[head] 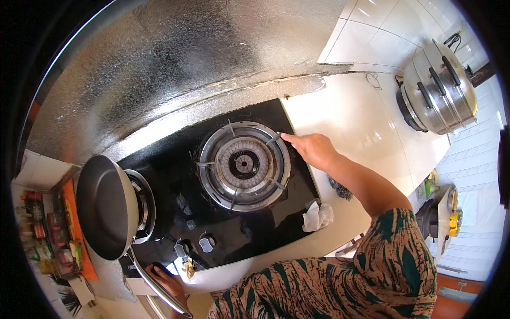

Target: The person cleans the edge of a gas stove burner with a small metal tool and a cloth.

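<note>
My right hand [312, 149] reaches over the right side of the black glass gas hob [255, 243], its index fingertip touching a prong of the pan support on the large round burner [244, 165]. Whether it grips the prong is unclear. At the hob's front left edge, my left hand [165, 279] lies partly under the metal handle of a frying pan [105, 207]; its fingers are partly hidden. The pan sits tilted at the left burner. Two control knobs [206, 243] are on the hob's front. A crumpled white tissue [317, 216] rests at its right front corner.
A dark scouring pad [340, 188] lies on the white counter [350, 107], beneath my right forearm. A stacked metal steamer [438, 91] stands at the far right. Jars and packets [55, 235] fill a rack at left. A foil-like sheet [179, 60] covers the wall behind the hob.
</note>
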{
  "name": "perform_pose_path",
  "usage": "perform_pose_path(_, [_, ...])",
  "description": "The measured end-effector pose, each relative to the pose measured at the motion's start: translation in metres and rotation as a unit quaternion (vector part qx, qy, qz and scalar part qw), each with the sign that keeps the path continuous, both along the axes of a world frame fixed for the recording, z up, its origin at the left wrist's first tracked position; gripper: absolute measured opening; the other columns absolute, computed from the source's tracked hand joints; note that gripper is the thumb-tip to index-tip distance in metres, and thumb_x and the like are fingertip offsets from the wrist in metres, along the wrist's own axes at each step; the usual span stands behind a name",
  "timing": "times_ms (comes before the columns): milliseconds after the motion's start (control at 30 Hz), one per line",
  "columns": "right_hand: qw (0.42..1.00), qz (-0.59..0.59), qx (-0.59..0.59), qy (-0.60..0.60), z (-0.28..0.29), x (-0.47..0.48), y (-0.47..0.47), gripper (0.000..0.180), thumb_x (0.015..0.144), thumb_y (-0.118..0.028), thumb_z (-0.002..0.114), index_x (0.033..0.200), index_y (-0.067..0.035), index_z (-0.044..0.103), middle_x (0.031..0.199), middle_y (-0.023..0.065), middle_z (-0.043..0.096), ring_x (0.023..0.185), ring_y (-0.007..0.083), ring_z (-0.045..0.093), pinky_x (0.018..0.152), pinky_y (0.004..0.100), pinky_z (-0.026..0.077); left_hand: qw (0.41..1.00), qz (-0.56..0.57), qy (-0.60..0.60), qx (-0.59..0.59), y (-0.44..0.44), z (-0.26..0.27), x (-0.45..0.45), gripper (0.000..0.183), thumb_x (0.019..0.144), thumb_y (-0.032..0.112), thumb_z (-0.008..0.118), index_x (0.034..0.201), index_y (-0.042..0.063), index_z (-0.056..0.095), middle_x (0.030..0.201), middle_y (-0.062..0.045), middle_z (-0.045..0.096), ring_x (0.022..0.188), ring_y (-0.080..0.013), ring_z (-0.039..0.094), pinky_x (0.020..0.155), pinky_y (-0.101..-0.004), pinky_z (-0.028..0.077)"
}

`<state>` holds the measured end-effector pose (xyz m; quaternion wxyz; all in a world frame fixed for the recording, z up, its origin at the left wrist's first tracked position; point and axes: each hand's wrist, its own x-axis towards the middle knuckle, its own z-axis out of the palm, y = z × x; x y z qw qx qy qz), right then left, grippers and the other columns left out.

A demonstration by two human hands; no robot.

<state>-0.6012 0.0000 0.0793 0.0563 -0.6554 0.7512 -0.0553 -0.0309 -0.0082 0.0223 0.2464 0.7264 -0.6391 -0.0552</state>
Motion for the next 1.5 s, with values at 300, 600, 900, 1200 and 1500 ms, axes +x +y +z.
perform_pose_path(300, [0.998, -0.046, 0.026, -0.023, 0.005, 0.027, 0.053, 0.040, 0.093, -0.016, 0.055, 0.132, -0.026, 0.058, 0.071, 0.0158, 0.066, 0.060, 0.0347, 0.064, 0.059, 0.0454, 0.052, 0.999, 0.011, -0.002, -0.031, 0.003, 0.003, -0.003, 0.023, 0.101, 0.020, 0.050, 0.110, -0.001, 0.057, 0.102, -0.018, 0.056, 0.095, -0.0323, 0.051, 0.089, -0.0431, 0.039])
perform_pose_path(600, [0.997, -0.010, -0.038, -0.062, -0.001, 0.003, 0.018, 0.032, 0.094, -0.022, 0.055, 0.123, -0.029, 0.064, 0.080, 0.0147, 0.069, 0.070, 0.0345, 0.066, 0.064, 0.0458, 0.052, 0.994, -0.008, 0.042, -0.104, 0.003, -0.007, 0.010, 0.020, 0.098, 0.016, 0.053, 0.104, -0.002, 0.054, 0.099, -0.018, 0.056, 0.093, -0.0332, 0.052, 0.088, -0.0442, 0.039])
perform_pose_path(900, [0.998, 0.008, 0.038, -0.047, 0.002, -0.009, -0.022, 0.035, 0.094, -0.023, 0.056, 0.127, -0.031, 0.061, 0.086, 0.0142, 0.070, 0.073, 0.0348, 0.066, 0.068, 0.0448, 0.053, 0.997, 0.020, 0.023, -0.074, 0.003, -0.007, 0.008, 0.019, 0.098, 0.013, 0.053, 0.108, -0.002, 0.054, 0.101, -0.017, 0.056, 0.095, -0.0323, 0.053, 0.088, -0.0432, 0.040])
perform_pose_path(1200, [0.996, 0.046, -0.040, -0.067, -0.015, -0.021, -0.054, 0.034, 0.094, -0.025, 0.056, 0.126, -0.032, 0.061, 0.079, 0.0146, 0.068, 0.070, 0.0356, 0.064, 0.068, 0.0464, 0.052, 0.998, 0.009, -0.034, -0.049, 0.004, -0.015, 0.013, 0.030, 0.102, 0.020, 0.046, 0.116, -0.005, 0.055, 0.108, -0.022, 0.055, 0.099, -0.0346, 0.052, 0.091, -0.0435, 0.042])
perform_pose_path(1500, [0.991, -0.036, 0.030, -0.125, 0.017, 0.032, 0.069, 0.036, 0.093, -0.023, 0.056, 0.127, -0.029, 0.061, 0.079, 0.0169, 0.067, 0.069, 0.0369, 0.063, 0.064, 0.0476, 0.051, 0.993, 0.019, 0.065, -0.092, 0.001, -0.010, 0.008, 0.030, 0.094, 0.019, 0.059, 0.114, -0.003, 0.052, 0.105, -0.019, 0.055, 0.101, -0.0340, 0.053, 0.093, -0.0439, 0.040])
